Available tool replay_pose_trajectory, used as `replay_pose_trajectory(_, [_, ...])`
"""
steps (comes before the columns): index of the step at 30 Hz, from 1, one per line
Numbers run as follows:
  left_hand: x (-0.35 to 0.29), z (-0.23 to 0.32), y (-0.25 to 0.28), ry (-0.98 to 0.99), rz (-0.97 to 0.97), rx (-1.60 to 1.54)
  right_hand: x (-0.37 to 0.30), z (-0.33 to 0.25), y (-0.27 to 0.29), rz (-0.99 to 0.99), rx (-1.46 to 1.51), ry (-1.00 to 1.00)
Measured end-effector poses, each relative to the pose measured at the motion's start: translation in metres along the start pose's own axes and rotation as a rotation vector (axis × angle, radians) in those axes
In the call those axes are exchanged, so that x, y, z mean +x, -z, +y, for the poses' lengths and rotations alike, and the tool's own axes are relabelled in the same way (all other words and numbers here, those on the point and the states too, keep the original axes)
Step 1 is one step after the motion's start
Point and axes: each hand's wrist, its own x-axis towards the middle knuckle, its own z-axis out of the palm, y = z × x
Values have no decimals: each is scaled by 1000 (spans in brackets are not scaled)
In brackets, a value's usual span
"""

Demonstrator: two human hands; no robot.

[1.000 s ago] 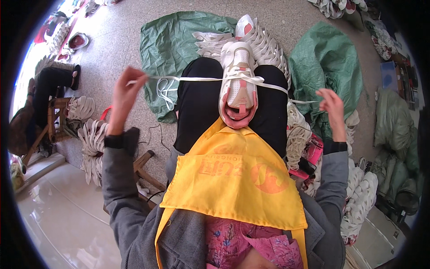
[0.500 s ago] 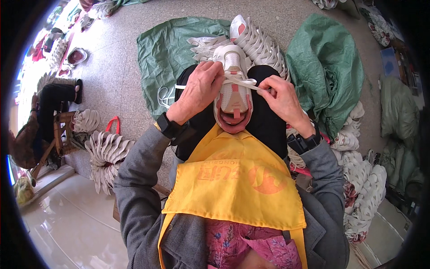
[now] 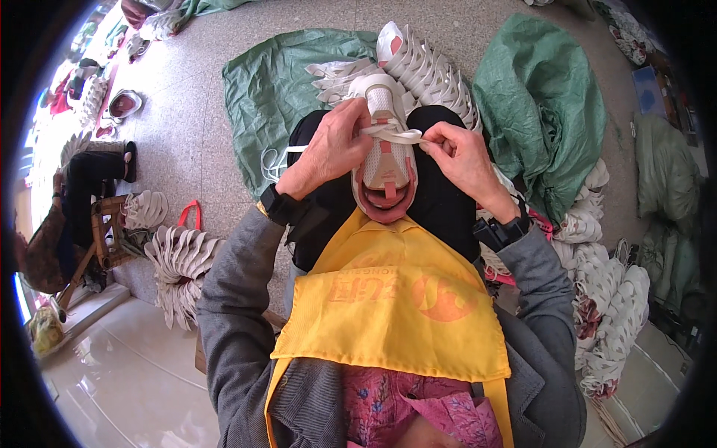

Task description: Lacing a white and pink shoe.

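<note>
A white and beige sneaker upper [image 3: 386,160] with pink trim rests between my knees, its toe pointing away from me and its pink-lined opening towards me. Across its tongue runs a flat white shoelace [image 3: 403,137]. My left hand [image 3: 334,148] is closed at the left side of the upper, fingers bent on the lace; a loose length of lace hangs left of that wrist. At the other side, my right hand [image 3: 459,159] pinches the lace between thumb and forefinger. The left fingertips are partly hidden.
Rows of stacked white uppers [image 3: 433,78] lie beyond my knees on a green woven sheet [image 3: 258,97]. A crumpled green sack [image 3: 534,112] stands to the right. More stacked uppers [image 3: 178,261] sit at left, near a wooden stool [image 3: 108,228] and a seated person [image 3: 56,231].
My right hand has moved slightly left and up, closer to the upper, and the lace between the hands now bows in a shorter curve. The left hand stays beside the upper.
</note>
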Motion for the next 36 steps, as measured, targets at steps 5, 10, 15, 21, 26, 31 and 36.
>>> replay_pose_trajectory(5, [-1, -5, -1, -86, 124, 102, -2, 2, -2, 8, 7, 1])
replay_pose_trajectory(10, [-5, -6, 0, 137, 33, -93, -2, 4, -2, 22, 15, -8])
replay_pose_trajectory(15, [4, -16, 8, 280, -171, -270, -1, 2, 0, 10, 48, -3])
replay_pose_trajectory(21, [5, -13, 7, 277, -202, -199, -3, 9, 2, -4, 53, -26])
replay_pose_trajectory(26, [-1, -20, 2, 186, -134, -170, -10, 16, 36, -32, 121, -63])
replay_pose_trajectory(31, [-6, -14, -7, 147, -8, -211, -19, 2, 54, -129, 98, -309])
replay_pose_trajectory(36, [-15, -2, -7, 213, 53, -213, 4, -29, 22, 36, -81, 120])
